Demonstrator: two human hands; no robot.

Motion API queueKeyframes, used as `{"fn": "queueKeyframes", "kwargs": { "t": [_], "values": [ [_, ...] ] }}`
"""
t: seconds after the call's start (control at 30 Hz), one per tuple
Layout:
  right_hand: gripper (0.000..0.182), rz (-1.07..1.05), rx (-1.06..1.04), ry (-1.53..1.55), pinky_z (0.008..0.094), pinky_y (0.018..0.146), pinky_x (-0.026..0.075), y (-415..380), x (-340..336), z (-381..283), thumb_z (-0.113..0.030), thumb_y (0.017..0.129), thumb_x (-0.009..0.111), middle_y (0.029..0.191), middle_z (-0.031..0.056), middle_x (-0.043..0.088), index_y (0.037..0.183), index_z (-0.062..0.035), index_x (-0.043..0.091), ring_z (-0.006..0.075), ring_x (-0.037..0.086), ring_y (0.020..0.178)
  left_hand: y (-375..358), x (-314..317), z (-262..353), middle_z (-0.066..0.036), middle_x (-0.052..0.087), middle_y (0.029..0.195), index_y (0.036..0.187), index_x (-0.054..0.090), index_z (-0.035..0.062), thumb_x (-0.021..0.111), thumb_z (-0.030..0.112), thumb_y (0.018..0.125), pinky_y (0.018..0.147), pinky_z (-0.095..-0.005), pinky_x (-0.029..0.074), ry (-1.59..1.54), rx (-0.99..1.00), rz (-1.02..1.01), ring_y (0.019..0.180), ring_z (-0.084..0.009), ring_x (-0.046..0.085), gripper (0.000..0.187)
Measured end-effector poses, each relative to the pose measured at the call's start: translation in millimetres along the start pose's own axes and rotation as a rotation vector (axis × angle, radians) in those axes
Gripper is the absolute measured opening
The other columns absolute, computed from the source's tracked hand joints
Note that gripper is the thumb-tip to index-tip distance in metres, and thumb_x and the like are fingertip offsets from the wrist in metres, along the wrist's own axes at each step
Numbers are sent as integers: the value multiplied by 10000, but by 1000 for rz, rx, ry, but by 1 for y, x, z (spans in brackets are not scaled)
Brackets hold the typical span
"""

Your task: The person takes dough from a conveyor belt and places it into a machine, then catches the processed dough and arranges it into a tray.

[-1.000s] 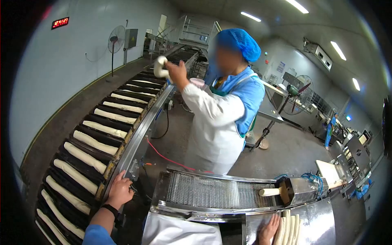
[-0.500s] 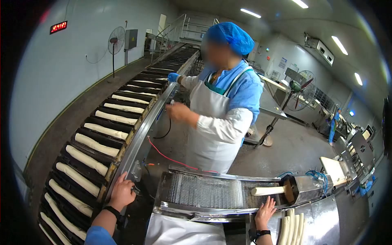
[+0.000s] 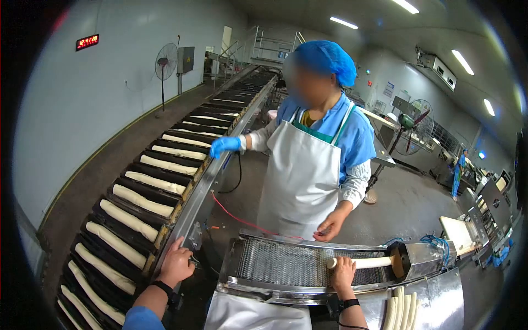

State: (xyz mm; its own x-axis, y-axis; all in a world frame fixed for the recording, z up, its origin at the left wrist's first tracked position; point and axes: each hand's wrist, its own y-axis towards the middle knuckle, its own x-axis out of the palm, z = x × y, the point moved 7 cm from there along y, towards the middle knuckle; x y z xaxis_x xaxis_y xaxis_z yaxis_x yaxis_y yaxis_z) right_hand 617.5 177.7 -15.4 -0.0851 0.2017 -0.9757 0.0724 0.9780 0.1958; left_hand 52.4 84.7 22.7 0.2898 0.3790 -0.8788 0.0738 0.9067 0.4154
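My right hand [image 3: 344, 272] has its fingers over a long pale dough roll [image 3: 373, 262] near its left end, on a wire mesh belt [image 3: 286, 265]. The roll's far end reaches the brown opening of a metal machine [image 3: 423, 258]. My left hand [image 3: 177, 265] rests on the metal side rail [image 3: 190, 212] of a long conveyor, holding nothing, its fingers partly bent and apart. Beside that hand, dark trough-shaped trays each bear a dough strip [image 3: 116, 243].
A co-worker in a white apron [image 3: 300, 170] stands across the mesh belt, one gloved hand [image 3: 225, 146] by the tray conveyor, the bare one [image 3: 333, 223] above the belt. Several dough rolls [image 3: 400, 311] lie on a steel table [image 3: 443, 300] at right. A red cable [image 3: 242, 221] hangs between the conveyors.
My right hand has moved up and left from the belt's edge onto the dough roll, which reaches further left. The co-worker's bare hand has come down towards the mesh belt.
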Motion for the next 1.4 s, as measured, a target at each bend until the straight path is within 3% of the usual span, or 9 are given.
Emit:
{"fn": "queueKeyframes", "kwargs": {
  "t": [0.33, 0.47, 0.67, 0.8, 0.87, 0.97, 1.03, 1.13, 1.4],
  "values": [
    [329, 137, -62, 443, 481, 847, 524, -19, -41, 2, -59, 687, 766, 978, 92, 684, 1001, -95, 673, 323, 652, 966, 0, 4, -1, -191, 718, 1045, 971, 745, -5, 687, 118, 707, 1173, -472, 340, -32, -22, -90, 1319, -426, 494, 297],
    [398, 414, 571, 1506, 330, 740, 544, -119, -51, 119, 48, 696, 766, 938, 39, 665, 1062, -51, 644, 189, 668, 819, 2, 4, -5, -201, 705, 1112, 983, 741, -6, 694, 110, 715, 1168, -479, 351, -59, -41, -84, 1334, -419, 480, 296],
    [508, 750, 1062, 1267, 422, 813, 517, -345, -77, 209, -170, 807, 717, 1146, 139, 616, 1270, -30, 563, 266, 640, 964, -2, 7, -14, -203, 675, 1183, 1038, 712, 1, 691, 100, 706, 1153, -430, 381, -121, -112, 4, 1307, -375, 528, 346],
    [450, 319, 1025, 348, 504, 916, 478, -371, -147, 168, -346, 951, 600, 1197, 301, 641, 1206, 23, 627, 457, 601, 1091, 11, 20, -69, -70, 623, 1265, 1306, 584, 56, 663, 235, 938, 1022, -361, 440, -1487, -878, 250, 1164, -216, 587, 417],
    [547, 556, 901, 156, 405, 878, 501, -358, -130, 192, -219, 833, 708, 1168, 152, 612, 1318, -28, 540, 266, 612, 1049, 42, 5, -92, -47, 590, 1149, 1276, 591, 107, 585, 358, 992, 939, -358, 498, -1923, -639, 277, 1042, -219, 580, 379],
    [569, 783, 695, 371, 393, 936, 481, -328, -109, 229, -309, 879, 697, 1182, 160, 619, 1348, -35, 530, 258, 602, 1085, 64, -41, -110, -139, 493, 1385, 1375, 498, 83, 641, 313, 940, 1047, -401, 496, -2105, -708, 674, 1209, -283, 553, 512],
    [560, 699, 858, 1389, 397, 964, 471, -283, -130, 200, -382, 925, 677, 1191, 159, 628, 1347, -39, 542, 246, 601, 1103, 67, -63, -117, -146, 471, 1415, 1395, 479, 70, 660, 314, 929, 1055, -429, 491, -2105, -705, 728, 1249, -303, 535, 557],
    [576, 652, 555, 1787, 377, 961, 489, -259, -123, 197, -428, 951, 652, 1211, 146, 619, 1368, -49, 531, 246, 609, 1088, 54, -76, -122, -156, 478, 1383, 1354, 479, 49, 665, 315, 929, 1028, -446, 501, -2127, -714, 774, 1248, -323, 537, 535],
    [594, 613, 694, 1977, 395, 964, 528, -247, -128, 181, -415, 964, 611, 1270, 216, 581, 1370, 3, 493, 290, 620, 1123, 11, -55, -147, -180, 500, 1304, 1278, 486, 38, 709, 297, 897, 1011, -478, 492, -2182, -873, 880, 1238, -325, 535, 513]
  ]
}}
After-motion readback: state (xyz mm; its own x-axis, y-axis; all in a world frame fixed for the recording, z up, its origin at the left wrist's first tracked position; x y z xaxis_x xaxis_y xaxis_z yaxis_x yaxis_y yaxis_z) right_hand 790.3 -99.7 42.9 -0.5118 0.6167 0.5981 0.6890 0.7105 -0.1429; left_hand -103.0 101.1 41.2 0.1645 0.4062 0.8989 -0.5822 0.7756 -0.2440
